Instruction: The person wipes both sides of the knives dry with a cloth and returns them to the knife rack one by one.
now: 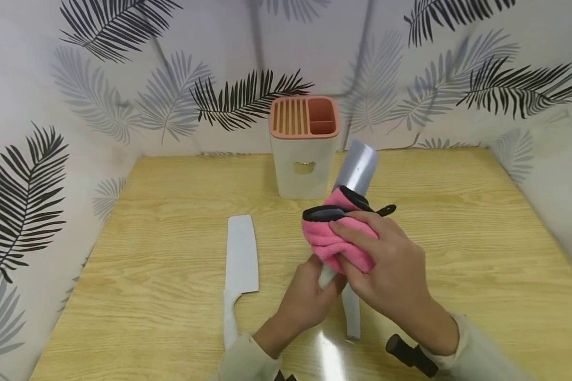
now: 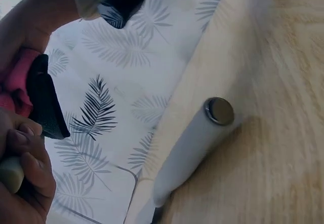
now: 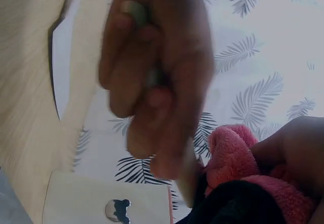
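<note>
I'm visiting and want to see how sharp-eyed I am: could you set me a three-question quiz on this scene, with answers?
1. Which hand grips the pink cloth? a) left b) right
2. True or false: the white cleaver stands in the slotted holder.
3. What colour is the holder's top?

Key: 1 b, the right hand; 2 false, the cleaver lies on the table; 3 orange-pink.

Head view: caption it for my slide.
Left hand gripping a smooth pale handle, right hand holding a fluffy pink black-edged cloth, above a yellow wooden table.
</note>
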Demonstrator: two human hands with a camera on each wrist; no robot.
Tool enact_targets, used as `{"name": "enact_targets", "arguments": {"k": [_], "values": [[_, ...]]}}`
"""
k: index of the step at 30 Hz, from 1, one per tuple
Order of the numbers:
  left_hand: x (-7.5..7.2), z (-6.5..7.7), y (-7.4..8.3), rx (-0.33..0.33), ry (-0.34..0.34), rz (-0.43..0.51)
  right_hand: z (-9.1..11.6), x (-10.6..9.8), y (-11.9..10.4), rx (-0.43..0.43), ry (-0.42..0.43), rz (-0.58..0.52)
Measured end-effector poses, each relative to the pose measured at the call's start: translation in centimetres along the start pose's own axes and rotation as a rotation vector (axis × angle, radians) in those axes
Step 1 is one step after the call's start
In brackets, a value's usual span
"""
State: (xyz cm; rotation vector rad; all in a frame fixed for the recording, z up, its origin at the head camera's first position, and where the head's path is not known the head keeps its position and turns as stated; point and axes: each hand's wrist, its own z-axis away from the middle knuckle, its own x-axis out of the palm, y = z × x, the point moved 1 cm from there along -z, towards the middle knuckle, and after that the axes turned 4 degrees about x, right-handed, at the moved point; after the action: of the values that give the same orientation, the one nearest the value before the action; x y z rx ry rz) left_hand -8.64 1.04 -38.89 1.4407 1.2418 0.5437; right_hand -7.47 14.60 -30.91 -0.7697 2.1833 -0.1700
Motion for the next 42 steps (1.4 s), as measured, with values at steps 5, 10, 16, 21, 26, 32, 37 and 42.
{"name": "enact_targets", "arguments": {"k": [5, 10, 16, 21, 26, 32, 37, 42], "values": [[0.2, 0.4, -0.2, 0.039, -0.019, -0.169, -0.3, 0.4, 0.7, 0.076, -0.005, -0.029], [0.0, 0.7, 0.0, 0.073, 0.002, -0.257, -1.3, 0.1, 1.8, 0.115, 0.024, -0.083], [0.0, 1.2, 0.5, 0.129, 0.016, -0.315, -3.2, -1.2, 3.3, 0.161, 0.099, -0.13], [0.1, 1.2, 0.0, 0.089, -0.022, -0.249, -5.9, -2.2, 5.8, 0.248, 0.166, -0.125], [-0.2, 1.0, -0.5, -0.12, -0.062, 0.019, -6.8, -3.9, 7.3, 0.385, 0.288, -0.235], [-0.9, 0.2, -0.6, -0.191, 0.013, 0.279, -5.5, -4.9, 5.9, 0.291, 0.352, -0.335], [-1.0, 0.1, -0.9, -0.177, 0.066, 0.364, -4.0, -4.0, 4.1, 0.161, 0.267, -0.363], [-0.3, 0.0, -1.5, -0.191, 0.107, 0.387, -1.9, -1.5, 2.4, 0.023, 0.147, -0.308]]}}
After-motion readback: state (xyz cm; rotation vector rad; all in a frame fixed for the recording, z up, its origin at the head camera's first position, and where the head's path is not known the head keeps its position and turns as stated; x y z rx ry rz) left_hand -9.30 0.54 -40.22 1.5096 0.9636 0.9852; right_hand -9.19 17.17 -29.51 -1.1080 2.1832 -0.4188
